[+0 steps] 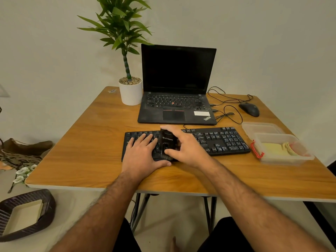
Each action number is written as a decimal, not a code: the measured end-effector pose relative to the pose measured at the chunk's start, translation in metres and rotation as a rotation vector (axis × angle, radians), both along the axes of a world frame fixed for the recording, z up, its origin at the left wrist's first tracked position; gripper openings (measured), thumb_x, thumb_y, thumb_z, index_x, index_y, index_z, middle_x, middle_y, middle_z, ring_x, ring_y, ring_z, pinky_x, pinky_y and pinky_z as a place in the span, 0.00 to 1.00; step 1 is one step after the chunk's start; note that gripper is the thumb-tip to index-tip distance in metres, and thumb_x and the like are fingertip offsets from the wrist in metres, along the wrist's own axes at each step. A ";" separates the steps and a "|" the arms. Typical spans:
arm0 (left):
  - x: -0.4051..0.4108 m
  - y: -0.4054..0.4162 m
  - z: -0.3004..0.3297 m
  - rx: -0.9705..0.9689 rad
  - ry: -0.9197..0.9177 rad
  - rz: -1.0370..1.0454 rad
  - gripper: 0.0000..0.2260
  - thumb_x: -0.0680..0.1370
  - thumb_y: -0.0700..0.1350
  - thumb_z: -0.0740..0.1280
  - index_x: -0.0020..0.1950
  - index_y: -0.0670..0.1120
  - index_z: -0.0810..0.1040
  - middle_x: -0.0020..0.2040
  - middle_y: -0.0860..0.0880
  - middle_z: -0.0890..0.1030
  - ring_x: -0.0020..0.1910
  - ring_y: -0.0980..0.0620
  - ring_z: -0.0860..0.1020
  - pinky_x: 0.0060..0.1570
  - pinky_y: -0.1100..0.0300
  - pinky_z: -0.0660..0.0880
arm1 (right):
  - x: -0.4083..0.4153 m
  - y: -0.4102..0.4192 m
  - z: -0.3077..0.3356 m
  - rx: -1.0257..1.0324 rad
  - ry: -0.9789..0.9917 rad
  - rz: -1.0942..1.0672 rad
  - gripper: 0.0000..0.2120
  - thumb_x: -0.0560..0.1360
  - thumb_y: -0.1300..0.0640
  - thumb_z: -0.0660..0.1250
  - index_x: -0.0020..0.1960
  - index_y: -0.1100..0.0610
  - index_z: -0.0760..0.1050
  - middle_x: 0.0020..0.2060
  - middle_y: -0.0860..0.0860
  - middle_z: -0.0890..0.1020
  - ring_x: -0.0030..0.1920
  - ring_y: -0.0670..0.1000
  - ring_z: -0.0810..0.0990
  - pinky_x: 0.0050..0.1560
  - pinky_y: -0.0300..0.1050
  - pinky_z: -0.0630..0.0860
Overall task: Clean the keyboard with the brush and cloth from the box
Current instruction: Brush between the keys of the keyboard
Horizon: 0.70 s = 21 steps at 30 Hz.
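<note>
A black keyboard lies across the wooden table in front of me. My right hand grips a black brush with white lettering, its bristles down on the keys near the keyboard's middle. My left hand rests flat on the keyboard's left part, fingers straight, thumb along the front edge. At the right stands a clear plastic box with a red clasp; a yellow cloth lies inside it. The box's lid lies just behind it.
An open black laptop stands behind the keyboard, a white-potted plant to its left. A black mouse and loose cables lie at the back right. A dark woven basket sits on the floor at the left.
</note>
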<state>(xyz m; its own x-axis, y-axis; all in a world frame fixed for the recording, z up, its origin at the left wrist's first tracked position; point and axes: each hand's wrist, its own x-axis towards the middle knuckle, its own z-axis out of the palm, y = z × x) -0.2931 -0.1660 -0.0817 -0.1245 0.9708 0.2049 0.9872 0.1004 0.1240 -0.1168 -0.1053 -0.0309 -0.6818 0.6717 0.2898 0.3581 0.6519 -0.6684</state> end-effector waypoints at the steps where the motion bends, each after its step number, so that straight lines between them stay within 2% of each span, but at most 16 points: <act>1: 0.000 0.000 0.001 -0.001 -0.001 0.001 0.51 0.64 0.82 0.51 0.79 0.53 0.63 0.80 0.52 0.62 0.80 0.51 0.55 0.79 0.45 0.48 | 0.004 0.002 0.003 0.031 -0.050 0.016 0.35 0.71 0.61 0.71 0.73 0.40 0.65 0.64 0.46 0.78 0.60 0.46 0.77 0.60 0.44 0.77; 5: 0.000 -0.001 0.001 -0.009 -0.002 0.004 0.51 0.64 0.82 0.52 0.79 0.53 0.62 0.80 0.52 0.61 0.80 0.52 0.54 0.79 0.45 0.47 | 0.027 0.010 0.015 0.131 -0.234 -0.017 0.35 0.72 0.59 0.72 0.74 0.41 0.64 0.63 0.45 0.78 0.60 0.45 0.77 0.60 0.41 0.74; 7: 0.000 -0.001 0.002 -0.026 -0.004 0.006 0.51 0.64 0.83 0.51 0.80 0.53 0.61 0.80 0.52 0.60 0.80 0.52 0.53 0.79 0.45 0.47 | 0.038 0.015 0.021 0.132 -0.252 -0.066 0.36 0.71 0.60 0.73 0.73 0.40 0.64 0.62 0.46 0.79 0.59 0.46 0.77 0.58 0.42 0.75; 10: 0.002 -0.002 0.004 -0.040 0.007 0.013 0.53 0.63 0.83 0.46 0.80 0.53 0.60 0.81 0.52 0.59 0.80 0.51 0.53 0.79 0.45 0.46 | 0.050 0.020 0.024 0.073 -0.087 -0.201 0.36 0.72 0.61 0.73 0.72 0.38 0.63 0.59 0.46 0.78 0.57 0.48 0.79 0.55 0.46 0.80; 13: 0.005 -0.003 0.006 -0.043 0.033 0.011 0.53 0.63 0.82 0.43 0.80 0.53 0.60 0.81 0.51 0.59 0.80 0.50 0.53 0.79 0.44 0.45 | 0.053 0.018 0.021 -0.028 0.096 -0.278 0.35 0.73 0.61 0.73 0.72 0.38 0.63 0.55 0.39 0.74 0.53 0.45 0.80 0.51 0.45 0.82; 17: 0.017 0.002 0.011 -0.048 0.062 -0.036 0.50 0.67 0.80 0.45 0.80 0.51 0.60 0.81 0.50 0.59 0.80 0.49 0.53 0.78 0.44 0.46 | 0.040 0.013 0.015 -0.058 0.105 -0.230 0.35 0.73 0.62 0.73 0.72 0.40 0.63 0.54 0.34 0.72 0.53 0.41 0.78 0.53 0.43 0.82; 21: 0.031 0.009 0.005 -0.032 0.041 -0.070 0.46 0.70 0.79 0.46 0.80 0.51 0.62 0.80 0.49 0.61 0.80 0.48 0.55 0.78 0.43 0.47 | 0.028 0.010 0.007 0.020 0.008 -0.150 0.35 0.72 0.60 0.73 0.73 0.39 0.63 0.62 0.40 0.74 0.60 0.43 0.75 0.61 0.46 0.77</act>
